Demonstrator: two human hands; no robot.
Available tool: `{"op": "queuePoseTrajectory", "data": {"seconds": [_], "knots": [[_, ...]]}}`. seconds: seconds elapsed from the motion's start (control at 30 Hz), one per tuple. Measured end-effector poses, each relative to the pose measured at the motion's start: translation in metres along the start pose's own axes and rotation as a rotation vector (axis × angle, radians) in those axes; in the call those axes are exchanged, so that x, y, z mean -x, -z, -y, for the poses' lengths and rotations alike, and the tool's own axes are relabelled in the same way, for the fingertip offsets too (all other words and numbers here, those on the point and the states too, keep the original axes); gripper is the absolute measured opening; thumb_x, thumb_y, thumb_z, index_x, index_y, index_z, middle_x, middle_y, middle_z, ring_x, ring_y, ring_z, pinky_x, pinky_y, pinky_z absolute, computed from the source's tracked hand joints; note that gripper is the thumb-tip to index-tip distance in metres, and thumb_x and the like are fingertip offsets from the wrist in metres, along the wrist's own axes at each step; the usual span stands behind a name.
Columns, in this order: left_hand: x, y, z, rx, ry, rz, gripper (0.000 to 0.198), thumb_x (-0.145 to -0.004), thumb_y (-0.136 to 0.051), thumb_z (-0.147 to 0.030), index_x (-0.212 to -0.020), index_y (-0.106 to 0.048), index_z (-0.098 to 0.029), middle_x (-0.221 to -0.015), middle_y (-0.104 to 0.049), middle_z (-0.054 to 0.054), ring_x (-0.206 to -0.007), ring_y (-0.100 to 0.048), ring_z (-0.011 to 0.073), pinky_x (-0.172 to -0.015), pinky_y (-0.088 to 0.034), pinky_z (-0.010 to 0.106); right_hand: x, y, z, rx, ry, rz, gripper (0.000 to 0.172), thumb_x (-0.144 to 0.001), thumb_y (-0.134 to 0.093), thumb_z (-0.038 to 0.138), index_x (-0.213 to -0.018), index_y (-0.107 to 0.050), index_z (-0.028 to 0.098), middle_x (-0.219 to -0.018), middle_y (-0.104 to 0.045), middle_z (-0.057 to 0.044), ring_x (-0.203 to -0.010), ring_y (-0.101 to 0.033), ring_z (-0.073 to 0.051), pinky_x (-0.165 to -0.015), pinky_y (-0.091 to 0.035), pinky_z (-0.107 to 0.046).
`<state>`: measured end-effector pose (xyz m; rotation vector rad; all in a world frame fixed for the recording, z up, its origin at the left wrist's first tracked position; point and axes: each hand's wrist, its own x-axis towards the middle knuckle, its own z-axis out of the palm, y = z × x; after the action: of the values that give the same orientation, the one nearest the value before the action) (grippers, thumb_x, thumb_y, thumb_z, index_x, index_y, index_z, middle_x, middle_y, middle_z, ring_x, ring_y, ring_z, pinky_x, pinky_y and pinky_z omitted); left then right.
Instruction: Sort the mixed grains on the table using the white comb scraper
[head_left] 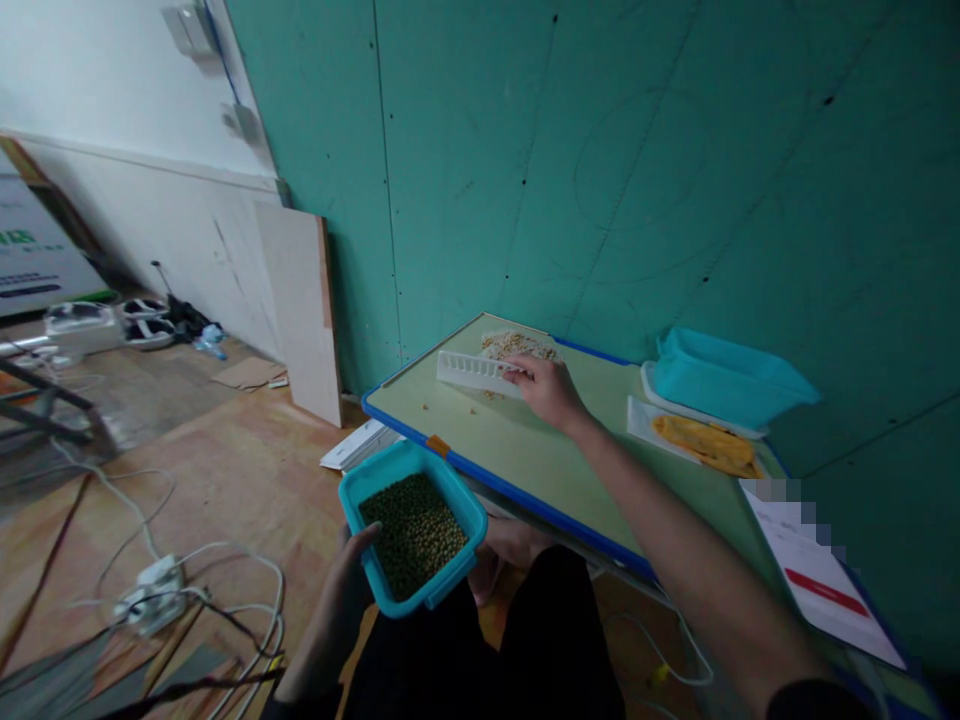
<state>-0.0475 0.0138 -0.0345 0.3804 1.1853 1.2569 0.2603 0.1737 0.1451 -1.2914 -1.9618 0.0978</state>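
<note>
My left hand (354, 568) grips a turquoise plastic container (471, 515) by its near left side, thumb over the rim. Inside lie dark green beans (401, 492) and pale yellow beans (439, 542). The container is held beside the table's front edge, slightly below its top. My right hand (546, 388) is closed on the right end of a white slotted plastic strip (469, 372), which stands on edge on the table (517, 440). Behind the strip is a spread of pale beans (517, 345). A few loose beans lie in front of it.
At the table's right are a turquoise bin (731, 375), a yellow cloth-like item (705, 445) and a sheet of paper (817, 580). A green wall (465, 180) rises behind. Cables and a power strip (154, 595) lie on the floor at left, with a leaning board (300, 310) beyond.
</note>
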Motion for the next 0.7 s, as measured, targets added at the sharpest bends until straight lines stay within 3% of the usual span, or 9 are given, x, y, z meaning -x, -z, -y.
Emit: {"op": "queuePoseTrajectory", "data": {"seconds": [0.17,0.47,0.7], "knots": [[0.006,-0.007,-0.007,-0.015,-0.057,-0.007,0.061,-0.089,-0.079,-0.037,-0.146,-0.062,-0.024,-0.119,-0.085,0.010,-0.116,-0.081,0.0381,-0.098,-0.067,0.053,0.001,-0.001,0.000,-0.031,0.001,-0.015,0.021,-0.095,-0.077,0.020,-0.111,-0.088,0.027,-0.106,-0.088,-0.007,-0.100,-0.083,-0.027,-0.086,-0.062,-0.036],[0.010,-0.005,-0.021,0.009,-0.028,-0.024,0.060,-0.091,-0.076,-0.033,-0.149,-0.062,-0.023,-0.136,-0.082,0.011,-0.123,-0.079,0.0384,-0.100,-0.067,0.053,0.002,-0.002,0.012,-0.106,0.002,0.024,0.021,-0.092,-0.078,0.017,-0.109,-0.088,0.026,-0.107,-0.088,-0.005,-0.096,-0.082,-0.025,-0.085,-0.062,-0.033],[0.018,-0.005,-0.022,0.002,-0.023,-0.015,0.059,-0.091,-0.078,-0.039,-0.147,-0.065,-0.027,-0.136,-0.082,0.009,-0.128,-0.076,0.0377,-0.103,-0.066,0.053,0.005,-0.002,0.017,-0.105,0.023,0.032,0.021,-0.092,-0.078,0.020,-0.109,-0.089,0.028,-0.106,-0.088,-0.006,-0.095,-0.083,-0.027,-0.084,-0.062,-0.035]]}}
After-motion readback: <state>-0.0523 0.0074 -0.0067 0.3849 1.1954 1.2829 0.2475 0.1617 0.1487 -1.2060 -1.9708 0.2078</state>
